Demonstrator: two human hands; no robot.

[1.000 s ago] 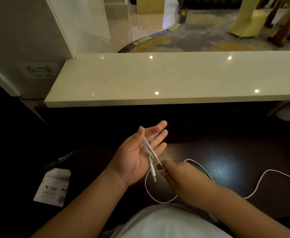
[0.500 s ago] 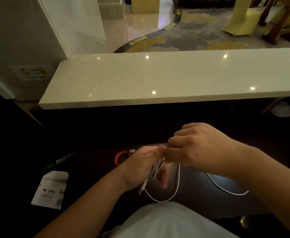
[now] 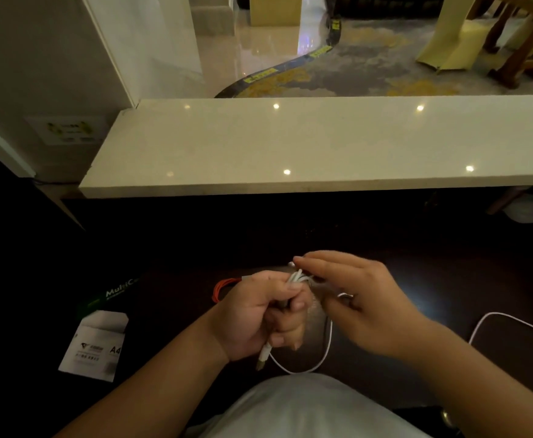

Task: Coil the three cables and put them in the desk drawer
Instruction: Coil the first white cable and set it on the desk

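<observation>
Fingers of the left hand (image 3: 255, 314) are curled tight round a small bundle of the white cable (image 3: 300, 277), its plug end poking out below the fist. The right hand (image 3: 357, 298) pinches a strand at the top of the bundle, fingers bent over it. The cable looks light, limp and smooth; I judge it prone to springing loose, best held at the bundle's middle. Its slack loops down over the dark desk (image 3: 448, 279) and trails off right. An orange cable (image 3: 224, 287) lies behind the left hand. Compared with half a second ago, the right hand has opened somewhat and the loose tail lies shorter.
</observation>
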